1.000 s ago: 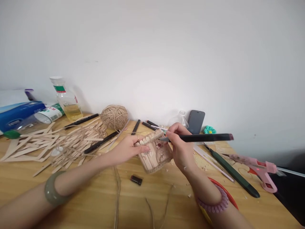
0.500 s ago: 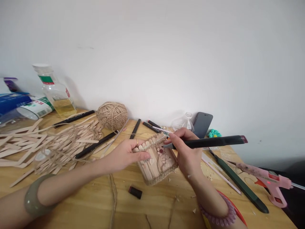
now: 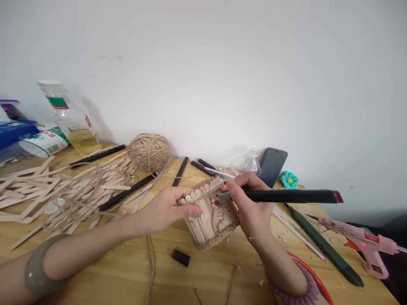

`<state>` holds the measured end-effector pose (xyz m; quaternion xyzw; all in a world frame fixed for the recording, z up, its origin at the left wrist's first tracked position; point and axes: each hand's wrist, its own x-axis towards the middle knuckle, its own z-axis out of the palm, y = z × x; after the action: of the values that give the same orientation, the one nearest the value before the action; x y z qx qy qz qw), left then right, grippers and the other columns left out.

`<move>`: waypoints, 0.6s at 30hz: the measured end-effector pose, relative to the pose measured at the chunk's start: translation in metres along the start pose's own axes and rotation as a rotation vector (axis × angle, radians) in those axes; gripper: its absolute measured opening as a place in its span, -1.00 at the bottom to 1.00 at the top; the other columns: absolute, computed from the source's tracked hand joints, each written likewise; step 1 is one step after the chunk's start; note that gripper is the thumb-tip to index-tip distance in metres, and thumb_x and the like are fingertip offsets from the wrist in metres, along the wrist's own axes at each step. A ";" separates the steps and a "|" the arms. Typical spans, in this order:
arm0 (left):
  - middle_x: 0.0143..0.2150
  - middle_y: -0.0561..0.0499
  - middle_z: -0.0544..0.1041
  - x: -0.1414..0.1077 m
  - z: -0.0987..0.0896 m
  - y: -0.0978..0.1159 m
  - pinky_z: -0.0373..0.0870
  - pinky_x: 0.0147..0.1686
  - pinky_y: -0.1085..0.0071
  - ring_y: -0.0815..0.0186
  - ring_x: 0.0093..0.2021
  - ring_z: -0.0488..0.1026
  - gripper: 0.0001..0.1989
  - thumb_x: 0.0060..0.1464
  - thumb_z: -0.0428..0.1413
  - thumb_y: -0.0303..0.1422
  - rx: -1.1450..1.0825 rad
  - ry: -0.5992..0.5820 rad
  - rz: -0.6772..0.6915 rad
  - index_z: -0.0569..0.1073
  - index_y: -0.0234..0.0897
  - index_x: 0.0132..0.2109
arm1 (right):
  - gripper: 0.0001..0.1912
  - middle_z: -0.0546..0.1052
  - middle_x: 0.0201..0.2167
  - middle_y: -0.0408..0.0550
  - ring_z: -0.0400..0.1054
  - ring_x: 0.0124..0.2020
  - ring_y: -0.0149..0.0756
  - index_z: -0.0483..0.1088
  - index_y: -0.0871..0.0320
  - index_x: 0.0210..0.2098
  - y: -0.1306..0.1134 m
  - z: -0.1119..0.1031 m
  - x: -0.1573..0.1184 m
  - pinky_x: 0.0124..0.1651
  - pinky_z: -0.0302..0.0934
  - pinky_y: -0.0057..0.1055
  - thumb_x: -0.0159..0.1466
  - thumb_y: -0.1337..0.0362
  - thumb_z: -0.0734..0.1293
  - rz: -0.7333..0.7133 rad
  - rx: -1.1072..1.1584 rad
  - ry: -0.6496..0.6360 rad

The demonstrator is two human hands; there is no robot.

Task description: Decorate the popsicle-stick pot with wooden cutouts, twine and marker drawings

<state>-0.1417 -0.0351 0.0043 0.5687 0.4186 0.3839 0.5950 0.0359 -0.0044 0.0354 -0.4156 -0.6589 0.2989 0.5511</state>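
Note:
My left hand (image 3: 173,206) grips the upper left side of a small box made of wooden craft sticks (image 3: 203,226), thumb on its front face. Twine trims the box's edges, and scalloped stick ends run along its top. A small flower with dark red colouring (image 3: 217,202) and several plain petals decorate the front. In my right hand (image 3: 252,201) is a black marker (image 3: 292,195) with a dark red end. Its tip is at the box front, just above the red flower; whether it touches I cannot tell. The marker's black cap (image 3: 181,257) lies on the table below.
Craft sticks (image 3: 85,190) are heaped at the left, beside a twine ball (image 3: 149,151) and a bottle of yellow liquid (image 3: 78,127). A phone (image 3: 273,166) leans against the wall. A green cutter (image 3: 327,248) and a pink glue gun (image 3: 359,243) lie at the right.
The view has shifted slightly. My right hand and the marker sit a little farther right and lower in the picture; both hands keep their holds.

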 end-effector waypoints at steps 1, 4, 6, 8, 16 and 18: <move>-0.40 0.10 0.52 0.000 0.000 0.000 0.35 -0.30 0.46 0.34 -0.35 0.43 -0.79 -0.03 0.18 -0.26 -0.001 0.002 -0.003 0.48 -0.32 -0.29 | -0.73 0.29 -0.73 -0.25 0.16 -0.62 -0.43 0.25 0.12 -0.69 0.000 0.000 0.000 -0.56 0.09 -0.50 0.11 0.27 0.32 -0.002 -0.001 0.000; -0.41 0.11 0.52 0.000 0.000 -0.001 0.35 -0.30 0.47 0.34 -0.35 0.44 -0.79 -0.03 0.18 -0.27 0.011 0.005 -0.011 0.47 -0.31 -0.28 | -0.72 0.29 -0.72 -0.25 0.15 -0.62 -0.44 0.24 0.12 -0.69 0.001 0.000 0.000 -0.56 0.09 -0.51 0.10 0.27 0.32 -0.006 -0.007 -0.001; -0.41 0.12 0.51 -0.001 0.000 0.000 0.34 -0.30 0.48 0.36 -0.36 0.43 -0.80 -0.03 0.18 -0.27 0.014 0.005 -0.009 0.47 -0.31 -0.28 | -0.72 0.28 -0.72 -0.26 0.14 -0.63 -0.46 0.24 0.12 -0.69 0.002 0.001 0.000 -0.56 0.08 -0.53 0.11 0.27 0.32 -0.005 -0.008 -0.005; -0.42 0.13 0.51 -0.001 -0.001 0.000 0.34 -0.31 0.49 0.37 -0.37 0.42 -0.81 -0.02 0.18 -0.28 0.012 0.002 -0.006 0.47 -0.31 -0.27 | -0.72 0.28 -0.72 -0.26 0.14 -0.63 -0.47 0.24 0.13 -0.68 0.003 0.001 0.000 -0.56 0.07 -0.54 0.11 0.28 0.32 -0.006 -0.005 -0.007; -0.42 0.14 0.49 -0.001 0.000 0.003 0.33 -0.34 0.52 0.40 -0.38 0.40 -0.86 -0.02 0.17 -0.33 -0.020 -0.008 0.025 0.46 -0.31 -0.31 | -0.73 0.29 -0.71 -0.26 0.15 -0.61 -0.46 0.23 0.13 -0.68 0.004 0.000 0.000 -0.55 0.07 -0.53 0.11 0.30 0.31 -0.005 -0.015 -0.010; -0.42 0.15 0.49 -0.001 0.001 0.003 0.32 -0.34 0.53 0.41 -0.38 0.40 -0.87 -0.02 0.17 -0.34 -0.029 -0.014 0.028 0.46 -0.31 -0.31 | -0.73 0.29 -0.71 -0.27 0.16 -0.61 -0.46 0.23 0.13 -0.68 0.004 0.000 -0.001 -0.54 0.08 -0.53 0.11 0.31 0.31 -0.010 -0.013 -0.002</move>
<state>-0.1413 -0.0362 0.0073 0.5684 0.4009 0.3945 0.6006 0.0368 -0.0028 0.0316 -0.4154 -0.6637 0.2923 0.5491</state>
